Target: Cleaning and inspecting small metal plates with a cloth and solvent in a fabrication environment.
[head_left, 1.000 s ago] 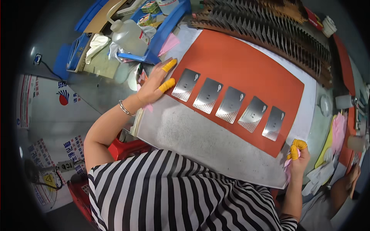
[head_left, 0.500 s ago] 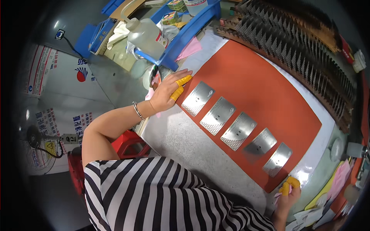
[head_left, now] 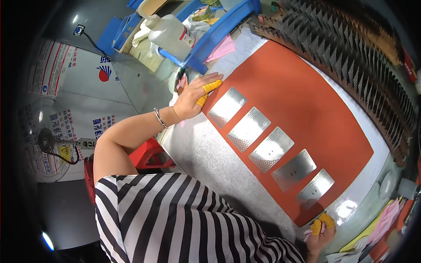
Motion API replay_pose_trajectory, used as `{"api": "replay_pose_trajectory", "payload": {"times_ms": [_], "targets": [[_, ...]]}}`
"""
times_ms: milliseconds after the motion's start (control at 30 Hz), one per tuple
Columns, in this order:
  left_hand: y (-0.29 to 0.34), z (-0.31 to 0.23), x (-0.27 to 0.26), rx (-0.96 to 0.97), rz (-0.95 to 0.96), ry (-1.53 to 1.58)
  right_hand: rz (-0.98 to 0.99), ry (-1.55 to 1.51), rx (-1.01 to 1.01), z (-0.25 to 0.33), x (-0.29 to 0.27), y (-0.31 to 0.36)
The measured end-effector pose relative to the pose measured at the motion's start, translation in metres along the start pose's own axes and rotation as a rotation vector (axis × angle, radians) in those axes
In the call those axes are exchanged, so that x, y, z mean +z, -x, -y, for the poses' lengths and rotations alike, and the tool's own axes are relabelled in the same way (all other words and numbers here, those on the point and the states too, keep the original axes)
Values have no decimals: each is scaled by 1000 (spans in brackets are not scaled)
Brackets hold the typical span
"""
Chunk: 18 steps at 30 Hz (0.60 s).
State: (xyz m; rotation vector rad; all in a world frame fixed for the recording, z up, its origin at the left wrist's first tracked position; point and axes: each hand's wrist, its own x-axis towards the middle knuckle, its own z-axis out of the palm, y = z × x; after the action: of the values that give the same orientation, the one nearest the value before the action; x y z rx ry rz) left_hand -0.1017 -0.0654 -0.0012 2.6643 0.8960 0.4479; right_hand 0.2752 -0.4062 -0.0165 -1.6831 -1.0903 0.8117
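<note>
Several thin silvery metal plates (head_left: pixel 271 150), with perforated-looking patterns at one end, lie in a slanting row on an orange-red mat (head_left: pixel 302 105). My left hand (head_left: pixel 196 97) rests flat on the mat's left corner, fingers stretched out, with yellow finger cots on some of them. Beyond the near right corner of the mat, my right hand (head_left: pixel 323 232) is closed, its thumb and a finger in yellow cots too. A piece of pink cloth (head_left: pixel 308 235) shows between those fingers; the rest of it is hidden.
Along the far right edge stands a long rack (head_left: pixel 333 65) of upright perforated metal pieces. A blue tray (head_left: pixel 228 33) and a white squeeze bottle (head_left: pixel 172 37) are at the far left. Pink and yellow cloths (head_left: pixel 386 221) lie at right. A red stool (head_left: pixel 151 155) stands left of the table.
The whole view has shifted slightly. Both hands keep about the same places against the mat, and the plates stay in their row.
</note>
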Motion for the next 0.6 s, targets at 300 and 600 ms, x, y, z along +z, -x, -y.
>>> {"api": "replay_pose_trajectory", "payload": {"times_ms": [300,600], "targets": [[-1,-7,-1,-18,13,-70,28,205,-249,6,-2,-9],[-3,-8,0,-4,7,-81,63,206,-67,3,-4,0]]}}
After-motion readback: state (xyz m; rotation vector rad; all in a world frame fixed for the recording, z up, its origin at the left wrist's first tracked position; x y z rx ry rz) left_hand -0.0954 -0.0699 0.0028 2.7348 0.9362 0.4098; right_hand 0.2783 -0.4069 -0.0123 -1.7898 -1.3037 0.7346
